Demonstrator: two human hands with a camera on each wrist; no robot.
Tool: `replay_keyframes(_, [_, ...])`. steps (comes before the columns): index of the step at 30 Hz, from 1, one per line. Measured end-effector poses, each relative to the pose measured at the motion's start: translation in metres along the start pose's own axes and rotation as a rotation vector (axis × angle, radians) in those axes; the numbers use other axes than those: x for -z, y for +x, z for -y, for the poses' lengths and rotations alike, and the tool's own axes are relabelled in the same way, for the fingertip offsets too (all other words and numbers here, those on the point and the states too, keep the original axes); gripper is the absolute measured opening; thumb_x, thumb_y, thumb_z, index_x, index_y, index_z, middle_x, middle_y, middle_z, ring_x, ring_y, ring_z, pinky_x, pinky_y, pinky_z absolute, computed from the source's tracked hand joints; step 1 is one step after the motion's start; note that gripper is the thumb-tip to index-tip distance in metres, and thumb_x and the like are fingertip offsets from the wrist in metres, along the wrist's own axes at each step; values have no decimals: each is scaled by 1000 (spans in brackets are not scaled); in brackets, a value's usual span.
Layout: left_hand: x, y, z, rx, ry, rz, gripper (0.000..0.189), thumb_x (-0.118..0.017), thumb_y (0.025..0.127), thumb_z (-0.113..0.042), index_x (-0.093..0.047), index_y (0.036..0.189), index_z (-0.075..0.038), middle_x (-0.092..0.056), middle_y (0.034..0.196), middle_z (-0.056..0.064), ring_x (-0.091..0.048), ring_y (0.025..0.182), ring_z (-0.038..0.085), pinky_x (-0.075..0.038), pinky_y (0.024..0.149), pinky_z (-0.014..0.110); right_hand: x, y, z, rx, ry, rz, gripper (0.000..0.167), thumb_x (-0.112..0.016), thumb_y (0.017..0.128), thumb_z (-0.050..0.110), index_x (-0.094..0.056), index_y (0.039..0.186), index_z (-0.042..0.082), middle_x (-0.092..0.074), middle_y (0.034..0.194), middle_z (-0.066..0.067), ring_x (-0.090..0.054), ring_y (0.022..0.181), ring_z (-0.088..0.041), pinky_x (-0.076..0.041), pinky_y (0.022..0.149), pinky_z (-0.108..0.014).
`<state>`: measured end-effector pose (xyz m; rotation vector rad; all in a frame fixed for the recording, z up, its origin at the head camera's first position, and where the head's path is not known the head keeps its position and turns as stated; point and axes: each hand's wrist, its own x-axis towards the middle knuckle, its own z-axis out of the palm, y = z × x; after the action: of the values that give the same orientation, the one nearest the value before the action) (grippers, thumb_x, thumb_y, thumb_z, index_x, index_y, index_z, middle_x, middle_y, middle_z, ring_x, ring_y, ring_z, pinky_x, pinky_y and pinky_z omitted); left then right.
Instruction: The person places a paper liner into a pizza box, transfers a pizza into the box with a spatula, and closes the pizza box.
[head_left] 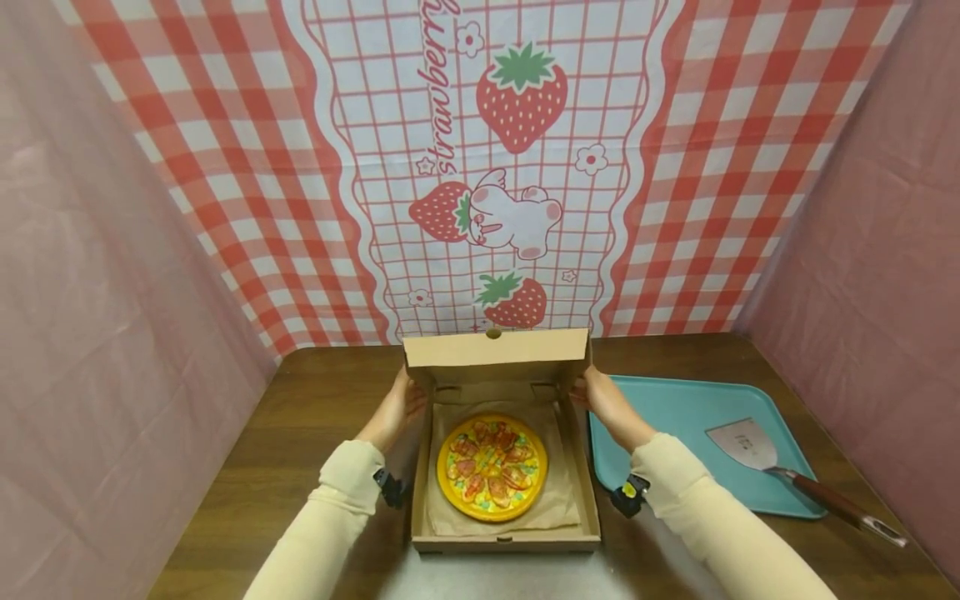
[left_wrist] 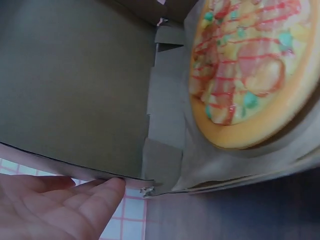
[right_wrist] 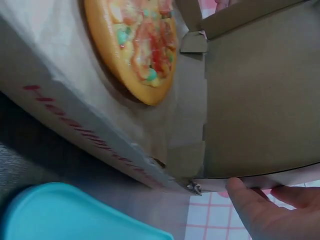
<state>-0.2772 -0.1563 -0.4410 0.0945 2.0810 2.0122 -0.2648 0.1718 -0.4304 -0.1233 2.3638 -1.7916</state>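
Note:
A cardboard pizza box [head_left: 506, 545] lies on the table with its lid [head_left: 495, 352] raised at the back. Inside, a toy-like pizza [head_left: 492, 468] with a thick yellow crust rests on brown paper [head_left: 567, 467]. My left hand [head_left: 397, 410] is at the lid's left side; in the left wrist view its outstretched fingers [left_wrist: 107, 195] touch the outside of the side flap. On the opposite side, my right hand [head_left: 606, 402] meets the lid's right flap. The right wrist view shows its fingertips [right_wrist: 235, 186] against that flap's outer edge.
A light blue tray [head_left: 660, 408] stands right of the box, partly behind my right forearm. On it lies a metal pizza server [head_left: 744, 443], its wooden handle reaching past the tray's rim. A strawberry-print checked cloth [head_left: 510, 208] hangs behind the table, with pink cloth at both sides.

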Motion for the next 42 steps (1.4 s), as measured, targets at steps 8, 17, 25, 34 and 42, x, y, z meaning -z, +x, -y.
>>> replay_keyframes(8, [1,-8,11,-105,36,47,74,-9,105,-50,-4,155,4,-15,157,36,-17,145,52,-16,121,58,0,-9,-15,70,18,2,73,-19,105,53,-23,153,-3,-28,155,-29,-32,142,-45,-29,118,-53])
replay_keyframes(17, [3,-16,25,-169,34,100,71,-7,106,-45,-2,153,8,-18,155,37,-18,145,50,-15,121,58,-1,-20,-28,137,10,-24,68,-20,106,49,-34,150,-2,-34,154,-25,-37,140,-42,-32,116,-55])
replay_keyframes(25, [3,-23,33,-177,42,131,69,-10,107,-44,-16,153,7,-23,156,31,-19,146,42,-15,121,58,-2,-29,-38,139,38,-21,67,-22,107,47,-26,153,-2,-24,160,-21,-30,143,-39,-31,116,-57])
replay_keyframes(34, [3,-38,39,-133,137,95,68,-17,107,-48,-28,152,2,-34,155,24,-31,142,37,-26,118,55,-3,-38,-47,108,10,-18,63,-31,106,45,-26,154,5,-20,163,-15,-20,149,-34,-41,107,-33])
replay_keyframes(42, [9,-49,46,-163,121,124,59,-25,108,-34,-20,154,2,-18,162,21,-15,149,37,-16,121,55,-4,-49,-47,85,-55,-61,55,-38,106,39,-33,154,14,-36,157,-17,-46,133,-34,-49,99,-41])
